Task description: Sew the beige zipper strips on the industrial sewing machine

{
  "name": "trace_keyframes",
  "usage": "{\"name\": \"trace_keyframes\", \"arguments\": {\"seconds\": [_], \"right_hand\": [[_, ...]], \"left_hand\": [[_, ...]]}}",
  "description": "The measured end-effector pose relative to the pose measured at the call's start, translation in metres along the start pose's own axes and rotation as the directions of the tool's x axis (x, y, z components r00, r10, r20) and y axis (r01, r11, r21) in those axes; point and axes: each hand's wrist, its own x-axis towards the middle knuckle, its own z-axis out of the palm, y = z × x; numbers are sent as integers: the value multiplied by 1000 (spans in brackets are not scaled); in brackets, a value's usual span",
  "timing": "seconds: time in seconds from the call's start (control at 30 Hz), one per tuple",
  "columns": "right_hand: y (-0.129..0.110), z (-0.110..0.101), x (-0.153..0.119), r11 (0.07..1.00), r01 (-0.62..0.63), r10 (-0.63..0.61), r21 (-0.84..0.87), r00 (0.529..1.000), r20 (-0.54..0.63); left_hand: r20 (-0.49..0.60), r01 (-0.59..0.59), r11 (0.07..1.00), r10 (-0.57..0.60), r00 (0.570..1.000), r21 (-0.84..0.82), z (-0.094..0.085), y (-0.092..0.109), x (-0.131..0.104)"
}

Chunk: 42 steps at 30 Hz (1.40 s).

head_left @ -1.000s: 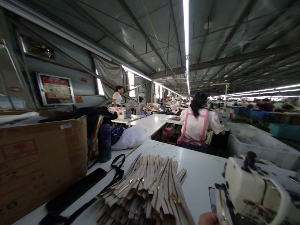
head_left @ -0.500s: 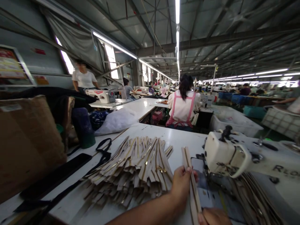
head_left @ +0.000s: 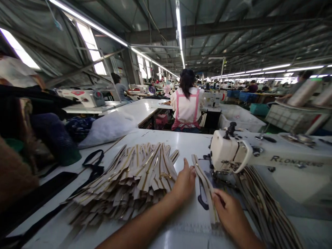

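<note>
- We look down a long factory hall; our white work table (head_left: 181, 145) fills the near ground, well apart from a seated co-worker in a pink apron (head_left: 186, 103) whose back is to us.
- Sewing machine (head_left: 233, 152), cream, lies across the right of the table, its head facing us. It probably sits there so a strip can be fed straight under the needle from our side.
- Stack of beige zipper strips (head_left: 129, 176) is fanned on the table left of the hands, within easy reach of the left hand. A second bundle of strips (head_left: 264, 204) trails down under the machine arm on the right (sewn or not, we cannot tell).
- Black strap (head_left: 93, 164) and a white plastic bag (head_left: 109, 126) lie further left, clear of the working spot.
- Right hand (head_left: 229, 211) lies on the near end of a single zipper strip (head_left: 204, 183), fingers curled and pressing it to the table.
- Left hand (head_left: 184, 181) rests beside the strip's far end, fingers together and extended, thumb raised; it seems to steady the strip's edge, not to grasp it.
- The single strip runs from the right hand up toward the machine's foot, flat, just beside the stack.
- Against half a second ago: the left hand then gripped the strip upright and held it off the table; now the strip lies lower, nearer the machine, and the view has swung right.
</note>
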Motion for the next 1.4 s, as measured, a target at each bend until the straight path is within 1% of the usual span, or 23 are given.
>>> {"name": "trace_keyframes", "arguments": {"seconds": [0.03, 0.07, 0.1, 0.13, 0.2, 0.23, 0.27, 0.3, 0.37, 0.43, 0.57, 0.63, 0.77, 0.83, 0.93, 1.07, 1.17, 1.3, 1.4], "right_hand": [[2, -2, 2, 999, -41, 41, 1, 999, 12], [3, -3, 4, 998, -67, 68, -5, 997, 28], [4, -5, 5, 996, -85, 86, -18, 996, 39], [4, -7, 6, 995, -97, 98, -36, 994, 46], [4, -10, 6, 990, -111, 115, -85, 992, 47], [4, -12, 5, 987, -115, 120, -113, 992, 41], [5, -13, 4, 983, -118, 123, -143, 992, 32], [6, -15, 2, 978, -117, 122, -173, 992, 18], [9, -16, -1, 971, -106, 108, -212, 994, -4], [12, -17, -5, 973, -82, 82, -215, 997, -10], [11, -17, -9, 972, -10, 3, -233, 1000, -26], [8, -18, -8, 967, 21, -28, -254, 999, -25], [5, -20, -8, 955, 54, -60, -292, 998, -13], [6, -21, -9, 941, 63, -71, -333, 997, -11], [9, -24, -16, 911, 90, -100, -403, 995, -2], [12, -26, -27, 878, 165, -166, -449, 985, 38], [12, -26, -31, 817, 229, -220, -528, 972, 81], [8, -28, -25, 733, 300, -246, -611, 954, 172], [6, -32, -13, 718, 323, -223, -617, 946, 235]], "left_hand": [[23, -85, 982, 82, 996, 168, -2, 2, -2], [83, -181, 929, 163, 983, 322, -4, 5, -5], [169, -279, 858, 227, 959, 432, -5, 8, -7], [264, -367, 793, 267, 927, 486, -6, 11, -8], [453, -502, 707, 282, 846, 497, -3, 15, -9], [514, -540, 683, 273, 813, 492, -1, 16, -9], [552, -561, 665, 259, 793, 493, 1, 16, -9], [572, -569, 649, 242, 783, 504, 4, 15, -8], [579, -565, 624, 213, 787, 539, 8, 14, -7], [573, -559, 605, 199, 795, 567, 9, 13, -7], [573, -564, 566, 186, 798, 601, 9, 17, -7], [592, -590, 537, 194, 782, 603, 8, 19, -8], [652, -658, 476, 209, 729, 584, 7, 20, -6], [657, -661, 475, 206, 725, 581, 7, 18, -5], [645, -644, 491, 198, 738, 586, 7, 15, -3], [646, -641, 488, 187, 740, 593, 9, 14, -2], [642, -636, 484, 181, 745, 601, 9, 13, -2], [652, -647, 485, 190, 734, 588, 10, 12, -1], [640, -635, 471, 176, 748, 612, 12, 14, 2]]}}
